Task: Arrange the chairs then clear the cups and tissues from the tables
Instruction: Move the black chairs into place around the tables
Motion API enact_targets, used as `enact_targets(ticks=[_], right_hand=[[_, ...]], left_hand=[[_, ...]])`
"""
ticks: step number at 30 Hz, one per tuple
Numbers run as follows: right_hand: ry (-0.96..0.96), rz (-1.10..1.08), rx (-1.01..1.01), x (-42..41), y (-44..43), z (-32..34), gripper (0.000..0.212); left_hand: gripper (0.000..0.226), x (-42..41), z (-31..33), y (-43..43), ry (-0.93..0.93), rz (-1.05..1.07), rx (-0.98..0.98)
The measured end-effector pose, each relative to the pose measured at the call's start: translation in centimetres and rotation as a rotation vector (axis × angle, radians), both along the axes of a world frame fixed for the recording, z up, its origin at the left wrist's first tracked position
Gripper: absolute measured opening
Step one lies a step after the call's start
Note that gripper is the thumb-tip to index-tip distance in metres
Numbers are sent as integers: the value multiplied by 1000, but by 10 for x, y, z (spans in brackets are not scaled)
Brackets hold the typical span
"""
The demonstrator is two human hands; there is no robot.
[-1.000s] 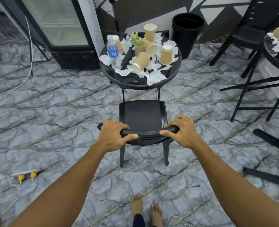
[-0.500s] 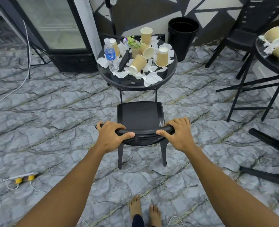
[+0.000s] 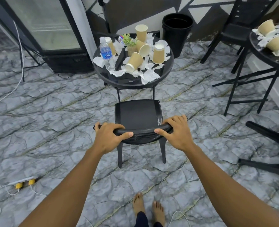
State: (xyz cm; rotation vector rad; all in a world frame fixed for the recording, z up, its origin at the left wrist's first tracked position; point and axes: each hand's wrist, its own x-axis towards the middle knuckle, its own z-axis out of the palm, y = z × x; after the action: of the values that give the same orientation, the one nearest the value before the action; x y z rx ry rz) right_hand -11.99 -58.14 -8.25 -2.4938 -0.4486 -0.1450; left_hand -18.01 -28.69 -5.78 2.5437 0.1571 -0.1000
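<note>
both hands are clamped on the curved top rail [image 3: 142, 131] of the black chair [image 3: 138, 113], the left hand [image 3: 109, 136] toward its nine o'clock end and the right hand [image 3: 176, 133] toward three o'clock. the fingers wrap over the far side and the thumbs lie along the near side. so wide and even a hold likely serves to steer the chair straight rather than let it swing. the chair stands on its legs at twelve o'clock from the person, its seat facing the round surface [image 3: 132, 83]. its front edge is near that surface's legs but not tucked under, so the arranging step looks unfinished. on top, paper cups [image 3: 134, 61], some upright and some tipped, lie among crumpled tissues [image 3: 149, 76], with a water bottle [image 3: 106, 54] at ten o'clock and a small potted plant [image 3: 129, 41]. nothing looks cleared. a black bin [image 3: 177, 30] stands beyond at one o'clock, a handy drop for the litter. a second littered surface [image 3: 265, 55] sits at two o'clock, and another chair [image 3: 266, 133] seems to lie toppled at four o'clock.
</note>
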Motion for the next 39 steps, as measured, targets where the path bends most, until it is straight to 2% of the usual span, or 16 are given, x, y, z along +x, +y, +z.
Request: enact_targets(ticks=[7,11,14,17,19,23,26,28,35,39], right_hand=[[-16,-4,-33,3,-1,-3,58],[1,-7,-47,4,-2,0,56],[98,28,-70,6,-5,7,59],[252,-13,46,11,-19,24,58],[276,-69,66,17,-40,33,50],[404,-198,-155,30,-106,52,41],[551,-253,-288,37,-163,64,43],[579,-269,-340,45,-197,66,46],[594,-246,-393,109,-315,76,49],[599,-253,-383,144,-365,85,48]], left_hand=[[62,-1,-5,-1,-67,-13,39],[66,5,3,3,56,-36,-16],[64,20,23,-11,129,3,-165],[54,48,47,-53,137,-94,-132],[51,71,58,-91,135,-188,-81],[47,113,65,-170,164,-393,18],[50,137,59,-230,244,-535,119],[54,154,52,-265,285,-594,193],[58,220,44,-382,347,-583,292],[60,252,50,-435,369,-569,273]])
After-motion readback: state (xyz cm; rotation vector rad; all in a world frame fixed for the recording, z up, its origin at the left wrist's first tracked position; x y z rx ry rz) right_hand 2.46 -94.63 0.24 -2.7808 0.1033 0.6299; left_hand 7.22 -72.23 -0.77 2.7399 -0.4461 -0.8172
